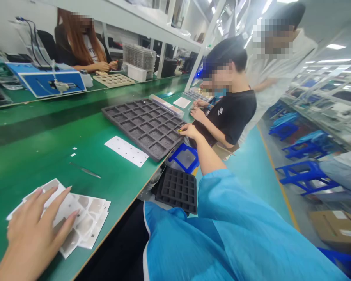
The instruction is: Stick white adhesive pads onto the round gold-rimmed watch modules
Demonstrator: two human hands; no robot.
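Observation:
My left hand (36, 224) rests with fingers spread over a loose pile of white sheets (92, 222) that carry grey rounded patches. At the right end of a black foam tray (143, 130) with many square pockets, my right hand (191, 131) has its fingers closed on a small yellowish part (179, 131). What that part is, I cannot make out. A white strip with small dark dots (126, 151) lies along the tray's near side. Metal tweezers (89, 172) lie on the green bench between the pile and the strip.
A co-worker in black (234, 105) sits beyond the tray; another person (277, 58) stands behind. Across the bench sits a third person (82, 43) near a blue device (48, 80). Black foam trays (178, 187) and a blue stool (185, 158) are below the bench edge.

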